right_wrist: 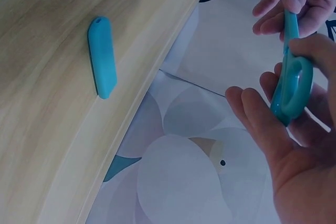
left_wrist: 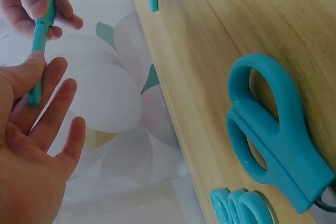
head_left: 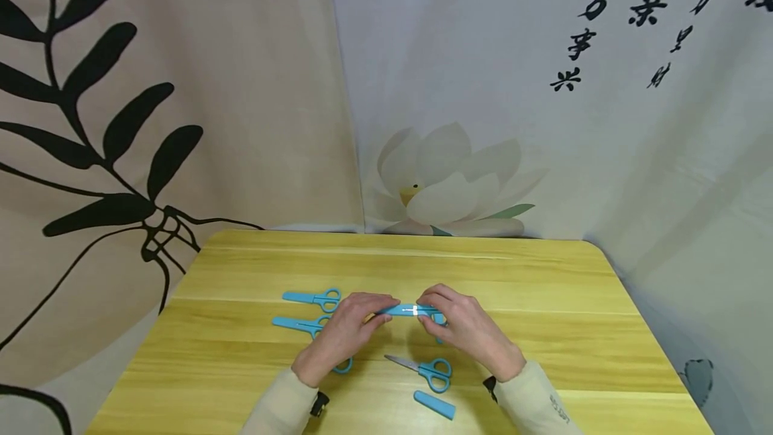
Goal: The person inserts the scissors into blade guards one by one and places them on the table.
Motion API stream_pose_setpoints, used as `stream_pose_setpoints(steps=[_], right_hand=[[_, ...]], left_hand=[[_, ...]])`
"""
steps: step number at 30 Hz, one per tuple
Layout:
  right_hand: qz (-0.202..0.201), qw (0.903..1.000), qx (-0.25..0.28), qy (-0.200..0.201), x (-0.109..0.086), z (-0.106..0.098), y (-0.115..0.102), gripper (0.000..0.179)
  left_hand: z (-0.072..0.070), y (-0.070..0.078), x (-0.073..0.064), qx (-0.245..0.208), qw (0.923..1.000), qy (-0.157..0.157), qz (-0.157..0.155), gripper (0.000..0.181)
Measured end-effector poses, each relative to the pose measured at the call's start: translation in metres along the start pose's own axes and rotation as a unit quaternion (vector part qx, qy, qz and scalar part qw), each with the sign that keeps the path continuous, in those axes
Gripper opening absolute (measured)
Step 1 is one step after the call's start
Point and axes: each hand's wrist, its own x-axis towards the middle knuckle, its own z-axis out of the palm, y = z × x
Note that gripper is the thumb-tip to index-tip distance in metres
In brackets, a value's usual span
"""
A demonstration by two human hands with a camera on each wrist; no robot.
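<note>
Both hands hold one pair of blue scissors [head_left: 398, 310] level above the table, its blades hidden in a blue cover. My left hand [head_left: 356, 321] pinches the tip end of the cover between thumb and fingers. At the other end, my right hand [head_left: 461, 324] grips the scissors by the handles [right_wrist: 299, 87]. Below them on the table lies an uncovered pair of scissors [head_left: 433, 373], metal blades pointing left. A loose blue blade cover [head_left: 435, 405] rests in front of that pair and also shows in the right wrist view.
On the left lie two covered scissors, a far pair [head_left: 298, 297] and a nearer pair [head_left: 296, 322] partly behind the left hand. Another blue handle [head_left: 344, 366] shows beside the left wrist. The wooden table [head_left: 543, 280] ends at a patterned curtain [head_left: 290, 86].
</note>
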Motion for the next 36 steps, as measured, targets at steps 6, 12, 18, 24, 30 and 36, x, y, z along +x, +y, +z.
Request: stream_pose_setpoints(steps=[6,12,18,24,30,36], right_hand=[[-0.006,1.0000,-0.004,0.000,0.0006,0.0001,0.0003,0.016],[-0.006,1.0000,-0.004,-0.004,0.0013,-0.0001,-0.0014,0.016],[-0.001,0.9999,-0.004,-0.012,0.0022,-0.0006,-0.0033,0.015],[0.000,0.9999,-0.002,-0.016,0.0038,-0.0014,-0.0034,0.015],[-0.006,0.9997,0.002,-0.022,0.0053,-0.0030,-0.0043,0.015],[-0.010,0.9996,0.011,-0.026,0.0047,-0.0035,-0.0045,0.015]], left_hand=[[0.0003,0.0003,-0.0003,-0.005,1.0000,0.001,-0.006,0.030],[0.0012,0.0002,-0.0007,0.000,1.0000,0.003,-0.009,0.031],[0.0007,0.0007,-0.0011,0.001,0.9999,0.004,-0.010,0.030],[-0.0005,0.0011,-0.0001,0.006,1.0000,0.006,-0.001,0.029],[-0.0045,0.0024,-0.0004,0.007,1.0000,-0.003,0.003,0.027],[-0.0066,0.0036,-0.0018,-0.009,0.9999,-0.013,0.001,0.026]])
